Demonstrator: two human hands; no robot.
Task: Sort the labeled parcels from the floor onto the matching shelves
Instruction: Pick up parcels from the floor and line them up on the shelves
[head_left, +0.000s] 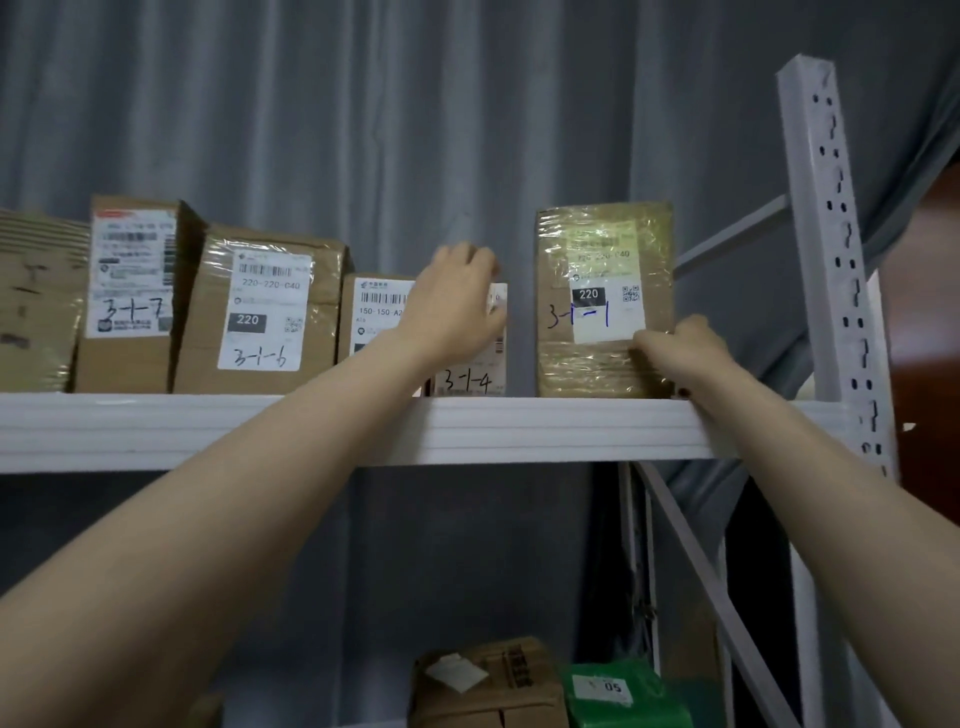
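On the top shelf (467, 431), the left grip (457, 306) curls over parcel 3-1-4 (470, 382); the right grip (680, 353) pinches the corner of parcel 3-1-1 (597, 244) (tall, upright). A hard nudge could tip it off.

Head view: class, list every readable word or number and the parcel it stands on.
"3-1-7": tall box.
"220-220-040": second box.
"220": second box.
"3-1-6": second box.
"150-150-A2": small box, partly behind left hand.
"3-1-4": small box.
"220": taped box.
"3-1-1": taped box.
"05": green parcel.
Other print: too blurred.
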